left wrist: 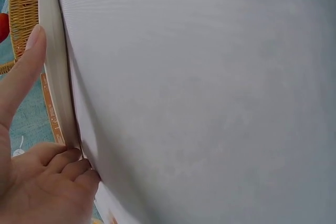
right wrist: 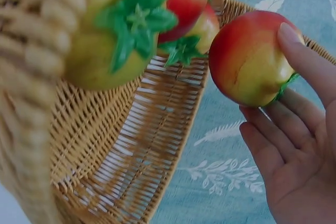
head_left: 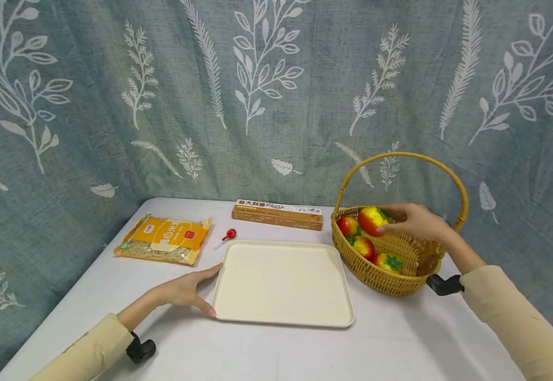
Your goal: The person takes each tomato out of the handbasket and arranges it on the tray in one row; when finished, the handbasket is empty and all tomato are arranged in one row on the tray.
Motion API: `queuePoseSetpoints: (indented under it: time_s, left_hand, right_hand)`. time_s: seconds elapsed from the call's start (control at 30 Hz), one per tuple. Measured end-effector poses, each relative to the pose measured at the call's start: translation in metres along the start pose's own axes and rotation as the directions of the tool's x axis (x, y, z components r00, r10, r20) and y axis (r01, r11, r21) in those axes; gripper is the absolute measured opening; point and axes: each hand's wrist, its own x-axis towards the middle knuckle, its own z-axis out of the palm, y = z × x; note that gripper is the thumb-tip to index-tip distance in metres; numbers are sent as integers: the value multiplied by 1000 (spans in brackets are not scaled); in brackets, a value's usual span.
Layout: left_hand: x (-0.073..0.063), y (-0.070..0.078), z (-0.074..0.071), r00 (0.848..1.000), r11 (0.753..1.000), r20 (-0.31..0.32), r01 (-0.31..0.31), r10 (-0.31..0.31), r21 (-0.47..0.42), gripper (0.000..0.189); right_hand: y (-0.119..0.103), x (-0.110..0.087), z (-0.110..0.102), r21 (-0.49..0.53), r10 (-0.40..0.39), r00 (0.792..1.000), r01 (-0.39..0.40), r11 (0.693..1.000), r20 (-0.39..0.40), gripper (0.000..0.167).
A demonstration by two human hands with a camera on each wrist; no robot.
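My right hand (head_left: 416,222) holds a red-and-yellow fruit with a green leafy top (head_left: 373,220) between thumb and fingers, at the far left part of the wicker basket (head_left: 376,280). In the right wrist view this fruit (right wrist: 252,59) overlaps the basket rim. Three similar fruits (head_left: 388,262) lie along the basket's left side. My left hand (head_left: 183,291) is spread along the left edge of a cream rectangular tray (head_left: 283,283). Its thumb is at the near left corner, its index fingertip farther up that edge. Seen from the left wrist, the other fingers touch the tray's side (left wrist: 58,66).
A yellow bag of noodles (head_left: 164,239) lies at the back left, with a red lollipop (head_left: 228,234) beside it. Behind the tray is a long pasta box (head_left: 277,215). The basket's tall handle (head_left: 402,154) arches over its opening. A patterned curtain (head_left: 276,106) hangs behind the white table (head_left: 276,349).
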Motion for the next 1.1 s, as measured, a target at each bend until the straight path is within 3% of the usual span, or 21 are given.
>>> queuePoseSetpoints:
  time_s: [0.73,1.1]
  left_hand:
    - [1,-3,-3,1000,1000,14,-7,6,20,111]
    - [0,-4,-5,999,999,23,-41,41,7,109]
  right_hand:
    - [-48,-17,24,26,1,993,2,1000,-120,80]
    - [-65,-18,41,48,-61,984,70,996,-165,76]
